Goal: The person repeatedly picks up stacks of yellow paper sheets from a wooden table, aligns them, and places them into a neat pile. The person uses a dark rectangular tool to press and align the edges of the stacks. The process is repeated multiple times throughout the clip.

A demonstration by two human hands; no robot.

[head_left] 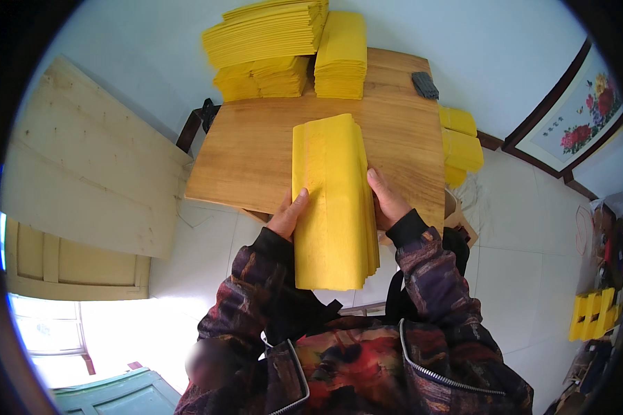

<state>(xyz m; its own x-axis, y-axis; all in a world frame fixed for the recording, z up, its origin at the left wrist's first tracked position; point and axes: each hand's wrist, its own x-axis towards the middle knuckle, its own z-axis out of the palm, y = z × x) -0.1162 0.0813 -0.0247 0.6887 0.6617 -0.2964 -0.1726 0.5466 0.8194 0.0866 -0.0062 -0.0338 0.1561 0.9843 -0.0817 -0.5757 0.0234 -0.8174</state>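
Between my two hands is a thick stack of yellow paper sheets [332, 207], long and narrow, with uneven layers showing along its right side. My left hand [289, 214] grips its left side, thumb on the top face and the other fingers hidden beneath. On the right side, my right hand [387, 199] presses with the thumb along the layered edge; its other fingers are mostly out of sight. The stack's far part is over the wooden table [256, 152], while its near end reaches past the table's front edge toward my body.
Piled yellow paper [266, 41] and a neat yellow stack [340, 55] stand at the table's back. A dark grey object [425, 86] lies at the back right corner. More yellow bundles [462, 145] sit beyond the right edge. A wooden board [97, 152] leans at left.
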